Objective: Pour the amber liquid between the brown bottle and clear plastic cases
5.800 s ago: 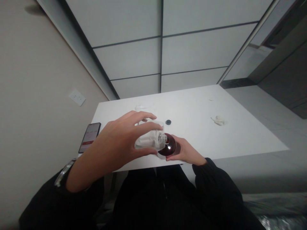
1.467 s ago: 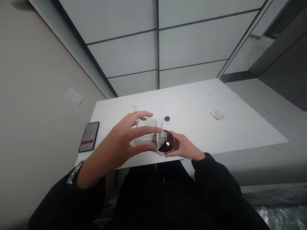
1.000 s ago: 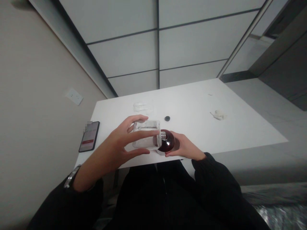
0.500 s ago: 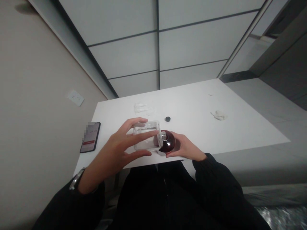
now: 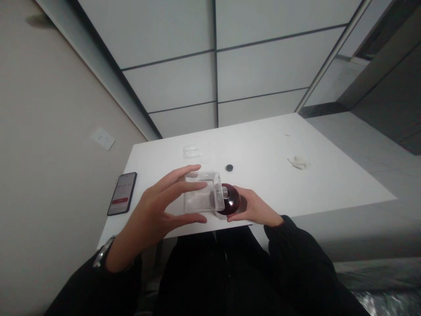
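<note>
**While Work Is Proceeding: Grip and Position Status**

As the person is working with bare hands, the left hand (image 5: 148,219) is standing half open around a clear rectangular bottle (image 5: 200,193), its fingers spread across the upper side and its thumb running beside the lower edge. Whether it is gripping cannot be told. The bottle is lying on its side, with its small neck (image 5: 224,191) pointing toward the right hand and touching a dark red round bottle (image 5: 232,199). The right hand (image 5: 253,208) is closed around that round bottle, and a pale base (image 5: 218,213) is showing at the bottle's lower edge, near the front of the white counter (image 5: 263,140).

Past the left hand's fingertips, a small black disc (image 5: 229,167) and a clear plastic film (image 5: 195,153) are lying on the counter. To the left of that hand, a smartphone (image 5: 122,193) is lying with its screen lit. Farther right of the right hand, a crumpled white tissue (image 5: 297,163) is resting. A metal watch (image 5: 103,251) is circling the left wrist, and a wall socket plate (image 5: 103,138) is showing beyond it.
</note>
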A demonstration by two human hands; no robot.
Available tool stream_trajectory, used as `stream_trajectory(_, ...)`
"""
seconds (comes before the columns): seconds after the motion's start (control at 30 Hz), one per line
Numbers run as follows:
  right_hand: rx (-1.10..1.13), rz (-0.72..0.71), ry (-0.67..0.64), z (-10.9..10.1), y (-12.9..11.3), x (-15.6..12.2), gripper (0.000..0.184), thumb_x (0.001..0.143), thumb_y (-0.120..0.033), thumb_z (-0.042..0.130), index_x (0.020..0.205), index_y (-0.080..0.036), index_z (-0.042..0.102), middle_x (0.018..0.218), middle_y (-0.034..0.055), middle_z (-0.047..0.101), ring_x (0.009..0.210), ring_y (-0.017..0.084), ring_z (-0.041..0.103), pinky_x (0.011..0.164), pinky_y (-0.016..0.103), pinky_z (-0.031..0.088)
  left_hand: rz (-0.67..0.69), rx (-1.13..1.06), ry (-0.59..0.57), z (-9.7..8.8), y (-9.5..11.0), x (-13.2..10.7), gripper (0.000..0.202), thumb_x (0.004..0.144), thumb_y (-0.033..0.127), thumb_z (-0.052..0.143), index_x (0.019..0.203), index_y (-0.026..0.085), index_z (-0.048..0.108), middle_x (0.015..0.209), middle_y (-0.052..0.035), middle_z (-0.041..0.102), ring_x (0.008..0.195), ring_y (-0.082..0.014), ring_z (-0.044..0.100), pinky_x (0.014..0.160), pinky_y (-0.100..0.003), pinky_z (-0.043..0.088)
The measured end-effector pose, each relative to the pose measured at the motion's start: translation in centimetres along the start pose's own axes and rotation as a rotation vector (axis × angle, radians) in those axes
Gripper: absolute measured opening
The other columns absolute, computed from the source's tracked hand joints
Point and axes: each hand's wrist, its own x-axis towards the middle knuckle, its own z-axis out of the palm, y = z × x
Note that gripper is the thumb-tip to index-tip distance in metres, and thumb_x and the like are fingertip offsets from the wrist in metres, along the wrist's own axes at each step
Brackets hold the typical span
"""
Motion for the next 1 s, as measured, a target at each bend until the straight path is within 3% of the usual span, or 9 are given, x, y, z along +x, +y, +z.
stream_trajectory(0.63,0.022,0.019,0.001,0.0,-0.1,0.0,0.091,0.071,-0.051,0.095,0.151,-0.029,0.059,0.145,0.0084,0.07,0.135,0.037,0.066,0.118,0.055,0.048,0.098,0.145,-0.148,-1.7,1.3,2.7,0.038,0.096,0.042,0.076,0.131,0.029,0.072,0.154,-0.0124,0.061,0.135,-0.0308,0.065,0.109,-0.044,0.059)
stream_trajectory(1.0,-0.02,0.034,0.006,-0.1,-0.4,0.0,0.084,0.071,-0.052,0.095,0.144,-0.026,0.065,0.134,0.0102,0.076,0.125,0.038,0.07,0.113,0.055,0.051,0.139,0.197,-0.228,-2.0,1.6,4.1,0.034,0.098,0.042,0.073,0.13,0.032,0.072,0.151,-0.0106,0.062,0.135,-0.0309,0.064,0.107,-0.045,0.059)
